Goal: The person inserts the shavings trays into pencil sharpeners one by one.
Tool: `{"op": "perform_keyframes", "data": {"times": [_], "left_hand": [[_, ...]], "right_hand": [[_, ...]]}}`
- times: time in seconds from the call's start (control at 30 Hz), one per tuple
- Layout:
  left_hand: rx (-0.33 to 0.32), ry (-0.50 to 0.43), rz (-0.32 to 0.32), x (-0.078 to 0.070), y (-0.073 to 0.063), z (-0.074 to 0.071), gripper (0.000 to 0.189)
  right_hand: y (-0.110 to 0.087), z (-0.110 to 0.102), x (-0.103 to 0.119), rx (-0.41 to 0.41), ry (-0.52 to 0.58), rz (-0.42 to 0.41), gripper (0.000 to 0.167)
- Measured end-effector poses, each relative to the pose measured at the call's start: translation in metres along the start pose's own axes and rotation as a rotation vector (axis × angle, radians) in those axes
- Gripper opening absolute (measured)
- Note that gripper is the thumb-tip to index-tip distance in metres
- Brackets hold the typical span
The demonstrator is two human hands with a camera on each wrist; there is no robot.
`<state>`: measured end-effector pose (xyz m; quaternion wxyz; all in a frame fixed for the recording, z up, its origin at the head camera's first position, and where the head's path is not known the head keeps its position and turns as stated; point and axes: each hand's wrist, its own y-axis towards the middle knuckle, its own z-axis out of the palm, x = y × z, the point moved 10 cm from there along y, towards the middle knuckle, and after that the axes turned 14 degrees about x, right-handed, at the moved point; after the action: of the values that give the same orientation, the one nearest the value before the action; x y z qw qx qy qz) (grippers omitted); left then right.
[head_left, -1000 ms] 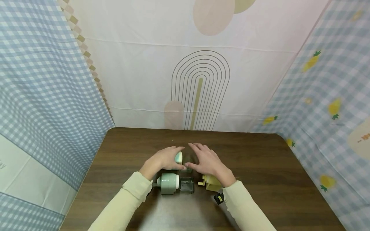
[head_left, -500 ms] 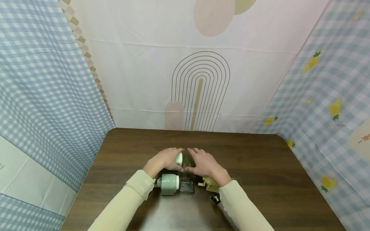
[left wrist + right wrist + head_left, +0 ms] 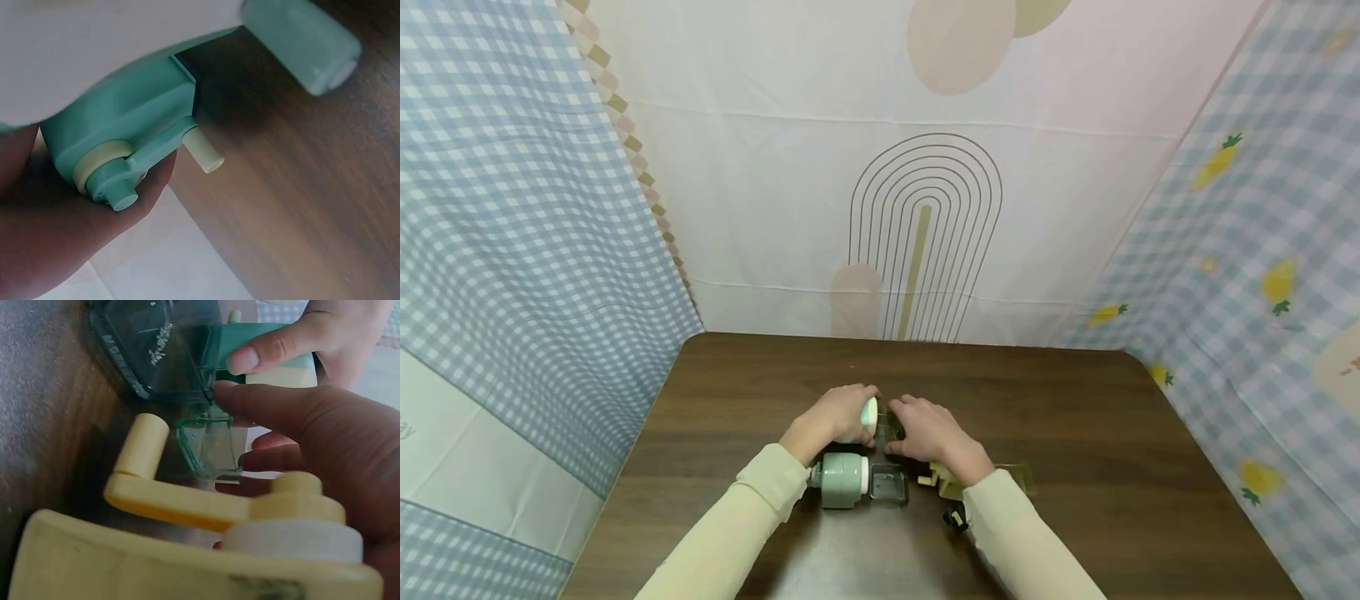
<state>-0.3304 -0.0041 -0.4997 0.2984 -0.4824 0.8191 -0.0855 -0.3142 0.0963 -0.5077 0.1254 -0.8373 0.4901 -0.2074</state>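
My left hand point(image 3: 838, 415) grips a teal and cream crank pencil sharpener point(image 3: 870, 414) from its left side. The left wrist view shows its teal body point(image 3: 134, 103) and crank handle point(image 3: 204, 150), with the palm curled behind. Facing it, my right hand point(image 3: 928, 429) pinches a clear, green-tinted shavings drawer point(image 3: 212, 444) between thumb and fingers. This drawer stands just right of the sharpener's cream end, near the left thumb. Most of the sharpener lies hidden under the left hand in the head view.
Nearer me, a grey-green crank sharpener point(image 3: 841, 481) stands beside a dark clear drawer point(image 3: 889, 485). A yellow crank sharpener point(image 3: 187, 569) sits under my right wrist, with a clear yellowish piece point(image 3: 1019, 477) to its right. The brown table point(image 3: 760, 367) reaches back to a hanging cloth point(image 3: 760, 208).
Both hands' fingers have closed in, the left round the sharpener and the right onto the clear drawer. The right hand has drawn slightly toward me; the left has shifted slightly right.
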Motion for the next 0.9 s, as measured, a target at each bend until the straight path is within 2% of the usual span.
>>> {"op": "perform_keyframes", "data": {"times": [0.2, 0.47, 0.9], "left_hand": [[-0.003, -0.018, -0.001, -0.0006, 0.0003, 0.0003, 0.074], [0.018, 0.011, -0.009, 0.0002, -0.0008, 0.0013, 0.075], [0.034, 0.035, -0.021, 0.0024, 0.0005, 0.0031, 0.079]], "right_hand": [[0.0014, 0.0023, 0.0004, -0.007, -0.017, 0.002, 0.069], [0.0, 0.0015, 0.0032, 0.005, -0.025, 0.005, 0.072], [-0.0002, -0.002, 0.006, -0.02, -0.034, -0.016, 0.061]]}}
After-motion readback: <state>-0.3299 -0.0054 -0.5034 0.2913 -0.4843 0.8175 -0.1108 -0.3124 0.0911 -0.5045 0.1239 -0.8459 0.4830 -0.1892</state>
